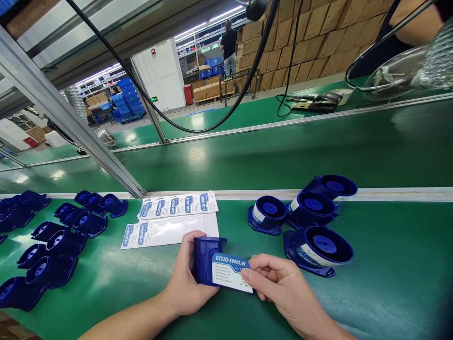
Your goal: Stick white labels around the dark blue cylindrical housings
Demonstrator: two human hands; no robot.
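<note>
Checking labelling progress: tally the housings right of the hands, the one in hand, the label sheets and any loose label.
Labelled housings, right side: 4
Held housing, in left hand: 1
Label sheets: 2
Loose label, in right hand: 1
Total: 8

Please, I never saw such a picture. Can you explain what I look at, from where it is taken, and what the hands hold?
No machine here: the camera sits on a person's head and looks down at their two bare hands. The left hand grips a blue part. The right hand pinches a label against it. On the green table lie label sheets, bare parts at the left and labelled parts at the right.
</note>
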